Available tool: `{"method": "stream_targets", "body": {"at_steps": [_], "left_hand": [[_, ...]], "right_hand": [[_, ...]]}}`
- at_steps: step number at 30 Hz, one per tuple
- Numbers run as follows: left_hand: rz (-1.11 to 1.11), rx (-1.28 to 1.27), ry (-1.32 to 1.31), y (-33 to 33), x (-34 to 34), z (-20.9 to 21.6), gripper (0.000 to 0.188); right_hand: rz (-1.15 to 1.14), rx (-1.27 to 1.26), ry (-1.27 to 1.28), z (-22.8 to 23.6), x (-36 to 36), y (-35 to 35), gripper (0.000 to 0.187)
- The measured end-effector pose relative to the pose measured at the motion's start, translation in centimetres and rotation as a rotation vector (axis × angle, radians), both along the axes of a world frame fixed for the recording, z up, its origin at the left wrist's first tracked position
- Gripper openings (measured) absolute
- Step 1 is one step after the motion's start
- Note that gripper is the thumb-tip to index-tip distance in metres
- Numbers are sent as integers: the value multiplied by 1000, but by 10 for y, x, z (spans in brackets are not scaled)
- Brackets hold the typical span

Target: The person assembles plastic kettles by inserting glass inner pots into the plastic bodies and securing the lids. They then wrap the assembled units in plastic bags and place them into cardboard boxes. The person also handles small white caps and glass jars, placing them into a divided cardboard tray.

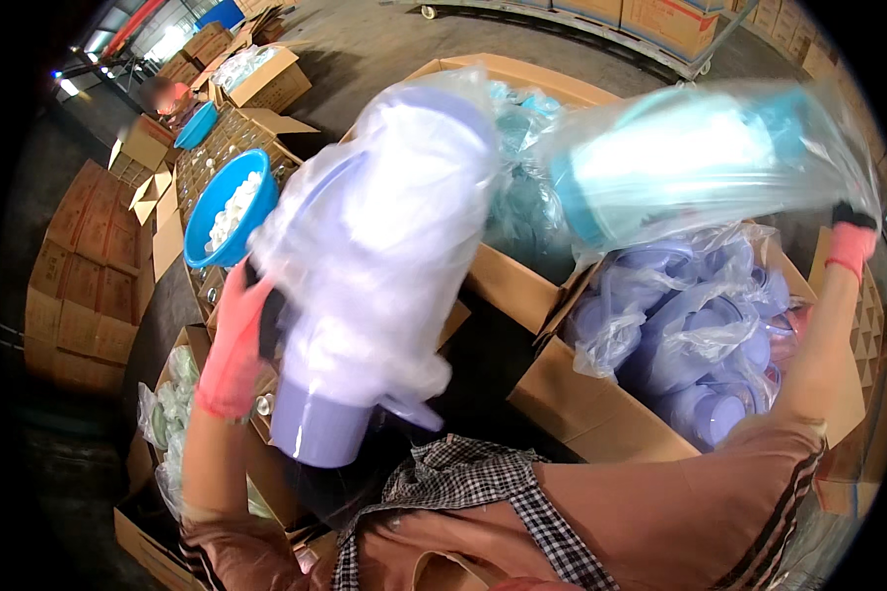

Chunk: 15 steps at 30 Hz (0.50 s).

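My left hand [235, 345], in a pink glove with dark palm, grips the side of a bagged bundle of lilac plastic jugs [394, 217]. The bundle is tilted and blurred; a lilac jug end [320, 424] with a handle sticks out below. At the far right my right hand [852, 231], gloved alike, is closed on the gathered end of a clear plastic bag [838, 148]. Inside that bag lie teal plastic jugs [690, 158], held sideways above the boxes and smeared by motion. Fingers of both hands are partly hidden.
Bagged lilac parts [700, 335] fill an open carton [601, 404]; bagged teal parts [527, 187] fill another behind it. A blue basin [232, 209] holds small white pieces. Stacked cartons [89, 266] stand left, a loaded cart [601, 25] behind. Another person [172, 103] is far left.
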<state>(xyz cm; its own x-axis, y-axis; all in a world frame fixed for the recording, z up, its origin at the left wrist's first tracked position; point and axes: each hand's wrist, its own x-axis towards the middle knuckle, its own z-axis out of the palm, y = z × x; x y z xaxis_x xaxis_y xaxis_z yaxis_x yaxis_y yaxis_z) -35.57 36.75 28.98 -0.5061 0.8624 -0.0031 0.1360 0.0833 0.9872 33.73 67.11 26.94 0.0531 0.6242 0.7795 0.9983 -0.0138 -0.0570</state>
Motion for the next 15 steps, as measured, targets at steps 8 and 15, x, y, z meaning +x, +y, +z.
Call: {"method": "stream_targets", "body": {"at_steps": [8,15], "left_hand": [[-501,-376,-36,130,77,-39,23],[-715,-243,549,220,92,-80,24]], "right_hand": [[-675,-213,86,-85,88,-113,35],[-292,269,240,-106,39,-140,20]]}}
